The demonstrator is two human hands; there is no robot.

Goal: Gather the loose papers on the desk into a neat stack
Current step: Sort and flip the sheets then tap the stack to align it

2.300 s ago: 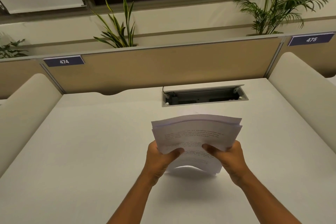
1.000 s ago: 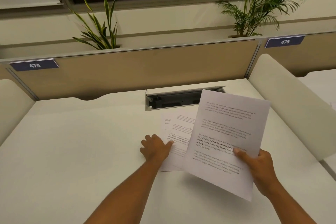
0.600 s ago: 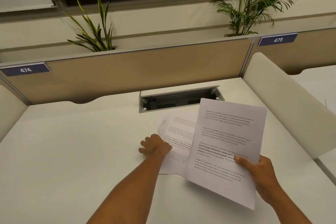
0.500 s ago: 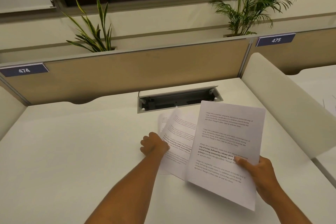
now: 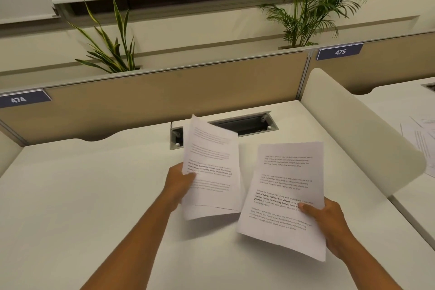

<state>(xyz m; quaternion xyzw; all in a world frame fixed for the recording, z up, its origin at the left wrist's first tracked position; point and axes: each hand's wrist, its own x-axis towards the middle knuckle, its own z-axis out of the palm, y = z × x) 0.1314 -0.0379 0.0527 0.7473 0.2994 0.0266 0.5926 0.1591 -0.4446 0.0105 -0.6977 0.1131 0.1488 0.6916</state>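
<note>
My left hand (image 5: 180,182) grips a thin bundle of printed papers (image 5: 211,167) by its left edge and holds it raised and tilted above the white desk (image 5: 82,195). My right hand (image 5: 329,221) pinches a second set of printed sheets (image 5: 284,186) at the lower right edge, lifted off the desk beside the first bundle. The two sets nearly touch at their inner edges. How many sheets each holds is not visible.
A recessed cable box (image 5: 226,128) sits at the back of the desk, partly hidden by the left bundle. A tan partition (image 5: 164,101) closes the back and a cream side divider (image 5: 353,134) the right. More papers (image 5: 421,139) lie on the neighbouring desk.
My left hand closed on the papers that lay flat on the desk and lifted them up. My right hand kept hold of its sheets and shifted slightly right.
</note>
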